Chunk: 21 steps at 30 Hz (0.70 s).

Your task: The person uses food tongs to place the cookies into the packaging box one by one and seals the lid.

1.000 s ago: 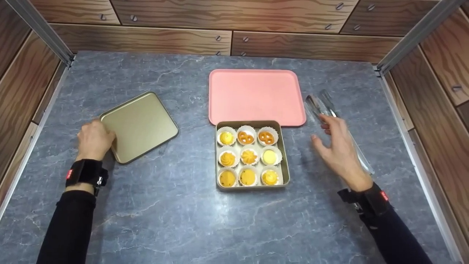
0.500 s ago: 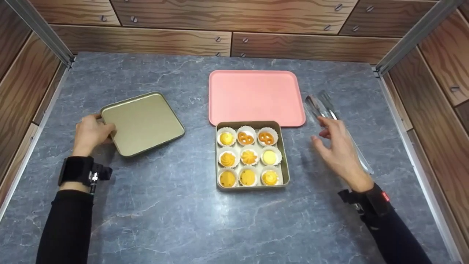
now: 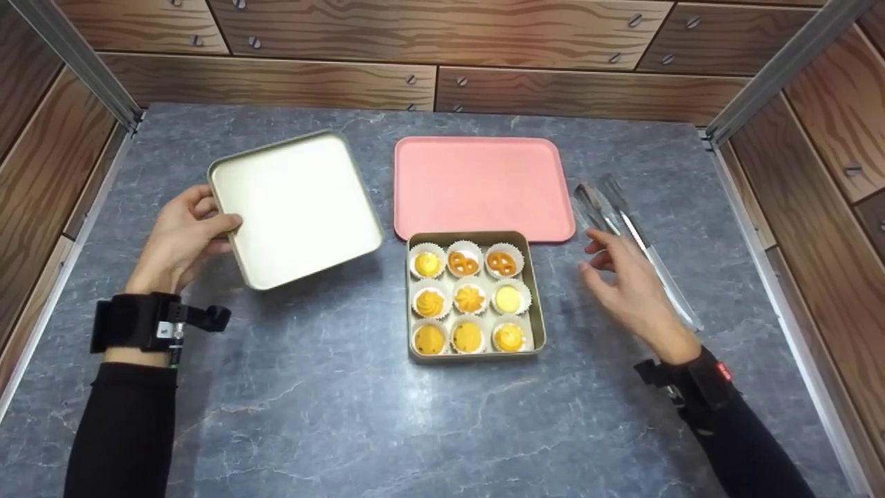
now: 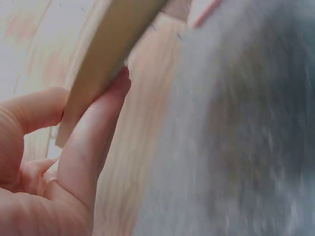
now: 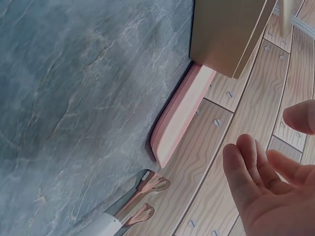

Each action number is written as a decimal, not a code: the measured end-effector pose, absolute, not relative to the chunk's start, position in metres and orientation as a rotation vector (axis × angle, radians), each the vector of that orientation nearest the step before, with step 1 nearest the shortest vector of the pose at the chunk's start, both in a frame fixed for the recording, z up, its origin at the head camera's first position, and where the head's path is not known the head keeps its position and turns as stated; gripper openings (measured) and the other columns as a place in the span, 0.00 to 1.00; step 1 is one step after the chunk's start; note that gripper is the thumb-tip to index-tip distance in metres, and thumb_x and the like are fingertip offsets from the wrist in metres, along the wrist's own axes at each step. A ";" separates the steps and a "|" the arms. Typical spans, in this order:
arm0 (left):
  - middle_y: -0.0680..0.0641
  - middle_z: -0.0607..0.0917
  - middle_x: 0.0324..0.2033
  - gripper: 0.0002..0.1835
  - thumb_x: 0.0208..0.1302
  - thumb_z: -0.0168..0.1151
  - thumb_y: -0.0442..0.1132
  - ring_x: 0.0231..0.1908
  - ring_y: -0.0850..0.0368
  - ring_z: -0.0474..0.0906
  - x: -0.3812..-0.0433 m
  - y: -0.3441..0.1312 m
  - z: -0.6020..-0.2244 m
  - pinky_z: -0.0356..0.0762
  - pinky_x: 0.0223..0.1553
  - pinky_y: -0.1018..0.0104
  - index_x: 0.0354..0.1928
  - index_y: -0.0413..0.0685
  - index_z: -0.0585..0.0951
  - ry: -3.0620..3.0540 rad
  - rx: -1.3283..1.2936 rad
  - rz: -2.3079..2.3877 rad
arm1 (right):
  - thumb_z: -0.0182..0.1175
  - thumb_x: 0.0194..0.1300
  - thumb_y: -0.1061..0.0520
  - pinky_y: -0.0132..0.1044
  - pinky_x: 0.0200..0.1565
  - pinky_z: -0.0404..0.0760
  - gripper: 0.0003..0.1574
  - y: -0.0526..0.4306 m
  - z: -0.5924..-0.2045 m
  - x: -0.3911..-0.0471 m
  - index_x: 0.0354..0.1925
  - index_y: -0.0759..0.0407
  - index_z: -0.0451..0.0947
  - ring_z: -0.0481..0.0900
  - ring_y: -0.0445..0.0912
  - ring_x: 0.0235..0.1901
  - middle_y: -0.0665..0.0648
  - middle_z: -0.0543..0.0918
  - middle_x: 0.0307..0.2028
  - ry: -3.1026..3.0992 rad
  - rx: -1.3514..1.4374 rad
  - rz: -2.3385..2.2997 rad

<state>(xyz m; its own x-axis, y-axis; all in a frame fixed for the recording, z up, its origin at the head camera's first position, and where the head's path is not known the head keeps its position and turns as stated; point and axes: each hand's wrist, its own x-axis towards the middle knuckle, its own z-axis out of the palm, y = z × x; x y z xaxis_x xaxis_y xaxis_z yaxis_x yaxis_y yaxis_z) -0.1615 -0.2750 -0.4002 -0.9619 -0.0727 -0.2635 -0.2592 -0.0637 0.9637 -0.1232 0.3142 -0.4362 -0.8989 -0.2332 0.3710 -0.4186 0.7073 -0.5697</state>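
Observation:
My left hand (image 3: 181, 238) pinches the left edge of a square metal tin lid (image 3: 297, 211), thumb on its face and fingers behind. The lid is tilted and lifted off the table; in the left wrist view its gold rim (image 4: 101, 64) runs between thumb and fingers. My right hand (image 3: 626, 290) hovers with relaxed, slightly bent fingers over the metal tongs (image 3: 653, 252) and holds nothing. Between the hands stands the uncovered tin box (image 3: 538, 342), with rows of small pastries in white paper cups, among them pretzels (image 3: 501, 263) and a swirled cookie (image 3: 430, 302).
Behind the tin box lies a pink tray (image 3: 480, 187), its front edge meeting the box's back wall. Wood-patterned panels (image 3: 332, 83) enclose the grey marbled table (image 3: 332, 415) at the back and both sides, with metal posts at the back corners.
My left hand has raised the lid from the table and moved it right and away from me, tilting it so its face now looks pale. The right hand has barely moved.

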 end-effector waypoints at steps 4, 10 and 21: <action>0.49 0.84 0.45 0.23 0.64 0.60 0.19 0.28 0.58 0.86 -0.159 -0.245 -0.388 0.87 0.23 0.69 0.55 0.47 0.70 2.107 -0.282 2.264 | 0.66 0.63 0.70 0.16 0.49 0.78 0.30 0.310 -0.433 -0.122 0.63 0.74 0.74 0.83 0.51 0.41 0.65 0.84 0.45 -2.647 0.527 1.002; 0.42 0.83 0.46 0.23 0.63 0.56 0.18 0.30 0.55 0.88 -0.150 -0.195 -0.374 0.90 0.25 0.63 0.56 0.44 0.69 2.276 -0.112 2.287 | 0.62 0.66 0.71 0.16 0.50 0.79 0.25 0.303 -0.425 -0.120 0.61 0.72 0.76 0.84 0.51 0.41 0.64 0.86 0.45 -2.628 0.510 1.046; 0.33 0.88 0.48 0.19 0.59 0.59 0.16 0.48 0.41 0.88 -0.134 -0.118 -0.372 0.91 0.43 0.61 0.53 0.29 0.74 2.833 0.531 2.092 | 0.54 0.76 0.68 0.23 0.47 0.85 0.20 0.289 -0.409 -0.117 0.62 0.71 0.77 0.86 0.47 0.43 0.62 0.88 0.46 -2.609 0.462 1.288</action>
<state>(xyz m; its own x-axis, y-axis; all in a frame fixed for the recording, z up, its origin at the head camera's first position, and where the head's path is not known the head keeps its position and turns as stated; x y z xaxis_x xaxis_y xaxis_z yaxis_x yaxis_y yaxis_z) -0.1336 -0.1184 -0.3717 -0.8706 -0.0125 0.4918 0.4664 0.2971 0.8332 -0.1170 0.2891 -0.4093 -0.9322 -0.1899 0.3080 -0.3600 0.5728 -0.7364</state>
